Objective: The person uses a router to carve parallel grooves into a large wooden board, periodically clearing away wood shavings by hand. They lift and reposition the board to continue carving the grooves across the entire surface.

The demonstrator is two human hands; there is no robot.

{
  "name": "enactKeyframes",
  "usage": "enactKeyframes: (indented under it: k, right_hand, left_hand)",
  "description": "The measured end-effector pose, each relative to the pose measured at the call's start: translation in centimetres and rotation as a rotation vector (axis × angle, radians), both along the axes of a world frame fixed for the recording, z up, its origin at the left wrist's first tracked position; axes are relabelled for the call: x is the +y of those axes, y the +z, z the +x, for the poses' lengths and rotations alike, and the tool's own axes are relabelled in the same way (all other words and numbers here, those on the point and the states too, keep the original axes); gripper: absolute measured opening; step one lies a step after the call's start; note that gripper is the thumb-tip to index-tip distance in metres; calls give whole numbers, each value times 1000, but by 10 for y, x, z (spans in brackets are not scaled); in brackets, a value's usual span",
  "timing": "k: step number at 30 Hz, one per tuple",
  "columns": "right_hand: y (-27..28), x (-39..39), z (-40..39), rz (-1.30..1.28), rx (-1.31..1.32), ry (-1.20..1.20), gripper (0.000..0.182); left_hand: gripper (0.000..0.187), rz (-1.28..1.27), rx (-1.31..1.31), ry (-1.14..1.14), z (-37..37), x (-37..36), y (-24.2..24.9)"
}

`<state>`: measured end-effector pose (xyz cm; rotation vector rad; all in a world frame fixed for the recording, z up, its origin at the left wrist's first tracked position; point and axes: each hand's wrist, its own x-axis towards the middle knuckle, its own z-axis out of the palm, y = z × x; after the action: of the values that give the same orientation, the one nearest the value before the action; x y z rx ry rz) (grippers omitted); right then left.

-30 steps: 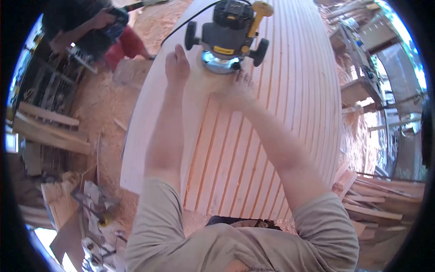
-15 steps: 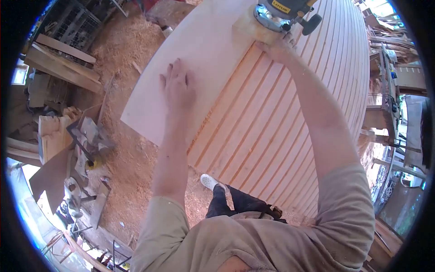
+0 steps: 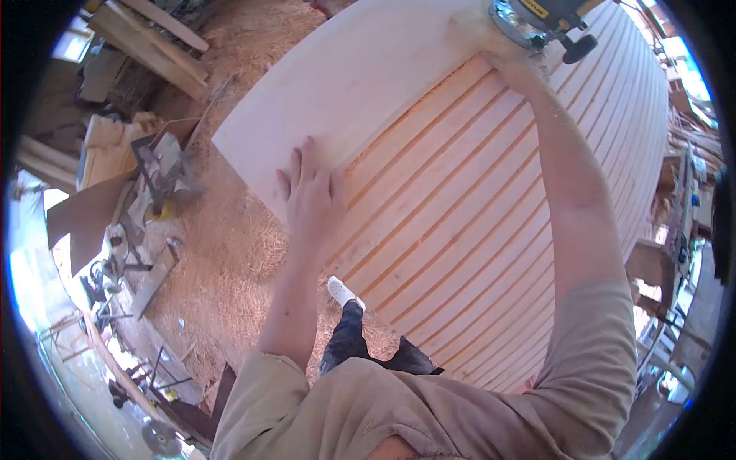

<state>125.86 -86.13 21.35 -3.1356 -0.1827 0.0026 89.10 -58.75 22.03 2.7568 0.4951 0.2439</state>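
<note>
My left hand (image 3: 313, 195) lies with fingers spread on a smooth pale wooden board (image 3: 337, 92), close to its near end. My right hand (image 3: 520, 70) is at the top, its fingers around the edge of a wooden block (image 3: 477, 32) under a dark router (image 3: 548, 17) with a round metal base and a black knob. The fingertips are blurred and partly hidden. A strip of orange wood dust (image 3: 418, 107) runs along the board's edge towards the router. Beside it spreads a surface of narrow wooden strips (image 3: 437, 207) with darker lines between them.
Shavings cover the floor (image 3: 230, 268) on the left. Planks (image 3: 149, 46), a carved wood block (image 3: 107, 149) and metal tools and scrap (image 3: 157, 165) lie there. My white shoe (image 3: 345, 293) stands near the strips' near end. More timber lines the right side.
The view has turned and shifted. My left hand has slid along the pale board towards its near end. My right hand stays by the router, which now sits further right in view.
</note>
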Motion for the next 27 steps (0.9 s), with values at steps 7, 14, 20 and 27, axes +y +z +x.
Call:
enactKeyframes:
  k: [7, 14, 20, 27]
  right_hand:
    - [6, -3, 21, 20, -144, 15, 88]
    - [48, -1, 18, 43, -71, 314, 67]
    - [20, -16, 65, 64, -182, 322, 68]
    - [11, -52, 122, -24, 95, 338, 67]
  left_hand:
    - [38, 58, -17, 206, -2, 15, -14]
    - [45, 92, -48, 234, -1, 28, -14]
    - [44, 35, -158, 260, -1, 29, -12]
    - [45, 91, -85, 238, -10, 27, -7]
